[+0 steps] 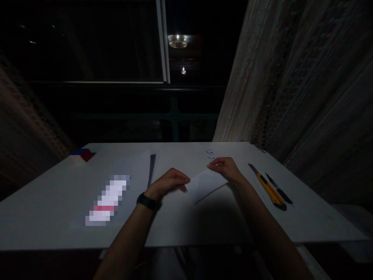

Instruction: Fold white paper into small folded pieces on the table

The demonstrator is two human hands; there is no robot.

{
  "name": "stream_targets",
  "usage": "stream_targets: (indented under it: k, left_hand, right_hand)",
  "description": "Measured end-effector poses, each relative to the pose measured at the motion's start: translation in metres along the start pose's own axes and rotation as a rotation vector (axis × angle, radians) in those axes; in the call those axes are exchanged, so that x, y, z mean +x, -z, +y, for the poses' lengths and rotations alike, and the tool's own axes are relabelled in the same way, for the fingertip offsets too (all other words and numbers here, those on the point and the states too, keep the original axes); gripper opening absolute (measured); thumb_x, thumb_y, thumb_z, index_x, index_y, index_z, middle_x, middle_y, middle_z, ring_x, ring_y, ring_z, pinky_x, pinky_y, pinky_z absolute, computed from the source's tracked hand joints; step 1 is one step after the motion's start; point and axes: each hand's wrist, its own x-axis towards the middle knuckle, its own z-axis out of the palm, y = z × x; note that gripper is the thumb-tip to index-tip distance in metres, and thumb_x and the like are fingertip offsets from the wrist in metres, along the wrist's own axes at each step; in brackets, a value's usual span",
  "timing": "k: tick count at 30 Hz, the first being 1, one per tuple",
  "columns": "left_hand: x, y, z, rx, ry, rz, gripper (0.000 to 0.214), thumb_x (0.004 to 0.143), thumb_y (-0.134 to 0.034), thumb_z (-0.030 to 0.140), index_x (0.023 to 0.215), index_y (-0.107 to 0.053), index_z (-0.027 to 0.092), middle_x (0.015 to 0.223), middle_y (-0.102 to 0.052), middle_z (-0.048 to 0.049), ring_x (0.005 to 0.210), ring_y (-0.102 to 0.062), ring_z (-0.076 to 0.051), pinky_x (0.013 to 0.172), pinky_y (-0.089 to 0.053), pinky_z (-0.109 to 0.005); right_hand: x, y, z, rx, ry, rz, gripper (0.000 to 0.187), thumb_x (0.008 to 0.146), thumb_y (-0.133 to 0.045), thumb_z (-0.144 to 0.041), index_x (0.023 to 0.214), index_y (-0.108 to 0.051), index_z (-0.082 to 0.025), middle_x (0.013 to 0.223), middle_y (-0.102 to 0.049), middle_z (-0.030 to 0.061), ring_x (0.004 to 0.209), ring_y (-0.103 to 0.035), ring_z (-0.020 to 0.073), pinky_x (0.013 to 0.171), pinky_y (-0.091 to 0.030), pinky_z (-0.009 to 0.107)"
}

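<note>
The head camera looks at a big, dark glass window (101, 42) with a pale frame. In front of it is a wide, flat, white desk (180, 155). A long, pale, stringy cloth curtain (250, 77) hangs on the right. On the left side of the desk lie some big, flat, white paper sheets (132, 165), and part of them is hidden by a blurry patch with a red stripe.

Near the middle is a smaller piece of thin white paper with slanted edges (202, 186). It is between the two hands, with a dark shadow on the desk near it. The left hand (168, 182) pinches its left corner. The right hand (229, 169) pinches its far edge with thumb and finger.

To the right lies a long yellow and black cutter (269, 189). Just beside it is a thin, dark, pointed tool (278, 188). A blue, red and white cube (81, 155) sits at the far left. A black band (147, 201) goes around the left wrist. Beyond the right hand are tiny blue and white bits (210, 152), too small to tell what they are.
</note>
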Motion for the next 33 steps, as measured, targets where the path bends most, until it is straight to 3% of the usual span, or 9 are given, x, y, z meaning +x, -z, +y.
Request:
stream_targets:
  k: [8, 11, 13, 14, 16, 20, 24, 29, 33]
  left_hand:
    - [-0.002, 0.008, -0.002, -0.074, -0.016, -0.029, 0.024, 0.069, -0.067, 0.028, 0.08, -0.07, 0.006, 0.078, -0.07, -0.0147, 0.068, -0.065, -0.018, 0.064, -0.049, -0.027]
    - [0.001, 0.007, -0.002, -0.134, 0.003, 0.04, 0.027, 0.068, -0.069, 0.03, 0.078, -0.069, 0.006, 0.077, -0.07, -0.0151, 0.064, -0.066, -0.018, 0.059, -0.049, -0.026]
    - [0.002, 0.003, -0.001, -0.191, 0.033, 0.072, 0.035, 0.07, -0.066, 0.039, 0.08, -0.067, 0.005, 0.081, -0.069, -0.0174, 0.063, -0.066, -0.019, 0.057, -0.05, -0.027]
    - [0.003, 0.0, 0.0, -0.234, 0.05, 0.077, 0.042, 0.073, -0.062, 0.045, 0.084, -0.066, 0.005, 0.085, -0.069, -0.0193, 0.066, -0.066, -0.02, 0.059, -0.051, -0.029]
    - [0.004, -0.006, 0.001, -0.352, 0.078, 0.077, 0.054, 0.074, -0.054, 0.055, 0.094, -0.063, 0.006, 0.096, -0.066, -0.0213, 0.078, -0.066, -0.024, 0.066, -0.053, -0.035]
    - [0.007, -0.019, 0.0, -0.549, 0.003, 0.076, 0.052, 0.076, -0.053, 0.055, 0.099, -0.059, 0.009, 0.098, -0.066, -0.0188, 0.087, -0.064, -0.025, 0.074, -0.052, -0.036]
    - [0.011, -0.024, -0.006, -0.631, -0.084, 0.165, 0.04, 0.08, -0.055, 0.04, 0.106, -0.056, 0.01, 0.096, -0.066, -0.0163, 0.086, -0.065, -0.022, 0.076, -0.051, -0.033]
    - [0.013, -0.015, -0.007, -0.664, -0.13, 0.28, 0.037, 0.079, -0.058, 0.034, 0.106, -0.057, 0.008, 0.092, -0.067, -0.0144, 0.079, -0.065, -0.021, 0.071, -0.052, -0.032]
    - [0.013, -0.009, -0.006, -0.544, -0.14, 0.429, 0.037, 0.071, -0.068, 0.033, 0.095, -0.062, 0.007, 0.083, -0.069, -0.013, 0.071, -0.065, -0.02, 0.066, -0.051, -0.028]
  right_hand:
    - [0.008, 0.025, 0.006, 0.06, -0.002, 0.14, 0.035, 0.043, -0.079, -0.04, 0.061, -0.066, -0.014, 0.057, -0.064, 0.003, 0.053, -0.055, 0.0145, 0.054, -0.041, 0.028]
    - [0.005, 0.021, 0.0, 0.042, 0.011, 0.367, 0.035, 0.049, -0.076, -0.043, 0.066, -0.067, -0.014, 0.057, -0.064, 0.0043, 0.051, -0.056, 0.0167, 0.051, -0.043, 0.029]
    - [-0.005, 0.007, -0.006, -0.071, 0.154, 0.574, 0.031, 0.062, -0.069, -0.044, 0.073, -0.068, -0.015, 0.067, -0.068, 0.007, 0.06, -0.06, 0.0199, 0.057, -0.046, 0.031]
    - [-0.011, -0.002, -0.008, -0.149, 0.235, 0.597, 0.028, 0.068, -0.065, -0.043, 0.077, -0.069, -0.016, 0.072, -0.069, 0.0075, 0.066, -0.062, 0.0215, 0.062, -0.048, 0.033]
    - [-0.024, -0.024, -0.008, -0.285, 0.443, 0.488, 0.021, 0.075, -0.059, -0.036, 0.084, -0.07, -0.02, 0.085, -0.07, 0.0067, 0.079, -0.065, 0.0225, 0.076, -0.049, 0.035]
    - [-0.047, -0.065, 0.006, -0.433, 0.828, -0.04, 0.026, 0.081, -0.05, -0.018, 0.099, -0.067, -0.025, 0.102, -0.068, 0.0036, 0.098, -0.062, 0.0199, 0.088, -0.048, 0.034]
    - [-0.061, -0.086, 0.015, -0.535, 0.966, -0.226, 0.034, 0.082, -0.045, -0.013, 0.108, -0.063, -0.026, 0.106, -0.066, 0.003, 0.105, -0.059, 0.0185, 0.091, -0.047, 0.033]
    - [-0.067, -0.083, 0.003, -0.455, 0.957, -0.136, 0.033, 0.081, -0.046, -0.015, 0.109, -0.062, -0.025, 0.107, -0.066, 0.0021, 0.109, -0.056, 0.0184, 0.095, -0.044, 0.032]
    - [-0.057, -0.075, -0.008, -0.256, 0.669, 0.167, 0.029, 0.083, -0.049, -0.024, 0.109, -0.06, -0.019, 0.114, -0.062, 0.0087, 0.112, -0.053, 0.0228, 0.098, -0.04, 0.039]
